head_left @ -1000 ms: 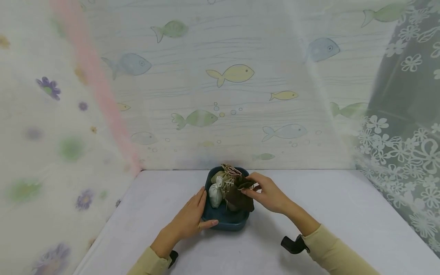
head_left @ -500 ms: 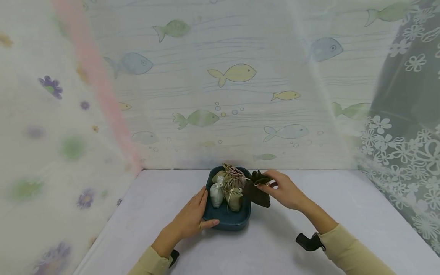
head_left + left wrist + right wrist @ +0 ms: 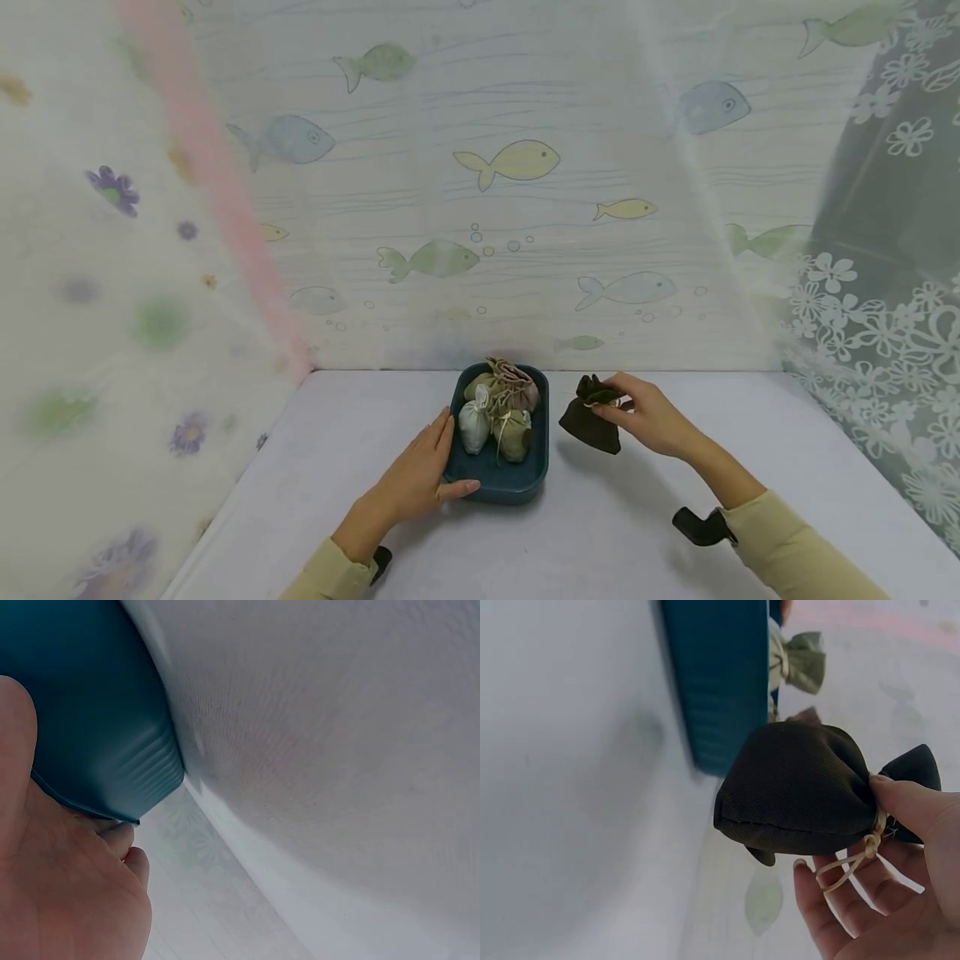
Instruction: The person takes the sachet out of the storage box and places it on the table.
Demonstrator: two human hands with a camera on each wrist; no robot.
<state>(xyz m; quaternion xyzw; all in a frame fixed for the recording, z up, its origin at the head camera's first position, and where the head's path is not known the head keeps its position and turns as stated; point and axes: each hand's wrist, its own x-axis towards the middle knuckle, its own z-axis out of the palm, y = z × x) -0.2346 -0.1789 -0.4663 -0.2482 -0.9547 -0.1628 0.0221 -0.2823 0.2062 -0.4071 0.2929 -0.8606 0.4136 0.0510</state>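
Brown pouch [image 3: 590, 423] lifted out, right hand [image 3: 651, 414] pinching it, left hand [image 3: 417, 479] steadying tray [image 3: 495, 486]

The pouch [image 3: 590, 421] is dark brown with a cream tie cord. The tray [image 3: 498, 485] is dark teal; inside sit a white bag [image 3: 472, 425], an olive-green bag [image 3: 513, 433] and a pinkish-beige bag [image 3: 517, 385]. The surface [image 3: 615, 533] is pale grey-white. The backdrop [image 3: 480, 192] is cream with pastel fish; the sleeves [image 3: 780, 554] are pale yellow.

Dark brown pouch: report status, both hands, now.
Right hand pinches dark brown pouch by its tied neck, beside the tray. Left hand rests against blue tray. Four pouches inside. Nothing in the way.
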